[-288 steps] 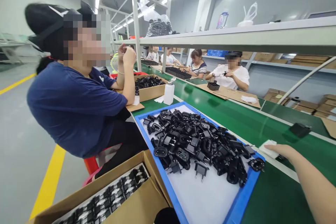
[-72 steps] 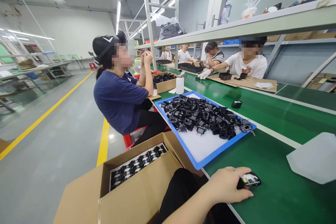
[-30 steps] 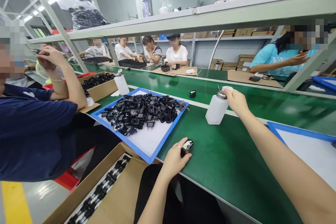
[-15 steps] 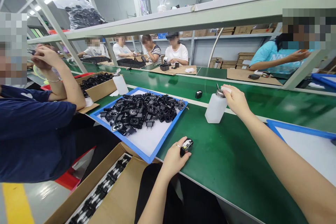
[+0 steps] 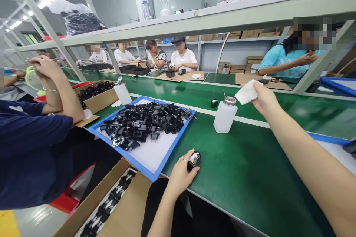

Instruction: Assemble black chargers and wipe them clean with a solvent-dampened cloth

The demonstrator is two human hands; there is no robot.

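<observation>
My left hand [image 5: 180, 174] grips a black plug adapter [image 5: 194, 159] at the front edge of the green table, its pale inner side with a yellow spot facing up. A folded white cloth [image 5: 246, 93] is pinched in my right hand [image 5: 265, 98], raised over the table. Just left of that hand a white dispenser bottle [image 5: 225, 116] with a metal top stands upright. Behind the bottle lies a small black adapter [image 5: 214, 103]. To the left, a blue-rimmed tray [image 5: 172, 152] carries a heap of black plug adapters [image 5: 150, 118].
An open carton [image 5: 133, 196] with packed black parts sits below the tray. Another blue-rimmed tray [image 5: 328, 139] is at the right. A co-worker's arm [image 5: 62, 92], a second bottle [image 5: 122, 93] and a box of black parts [image 5: 102, 100] are at left. A shelf beam [image 5: 194, 22] crosses above.
My right hand has moved from the bottle's top to the right and lifted the white cloth, now showing more of it. My left hand still holds the adapter in place.
</observation>
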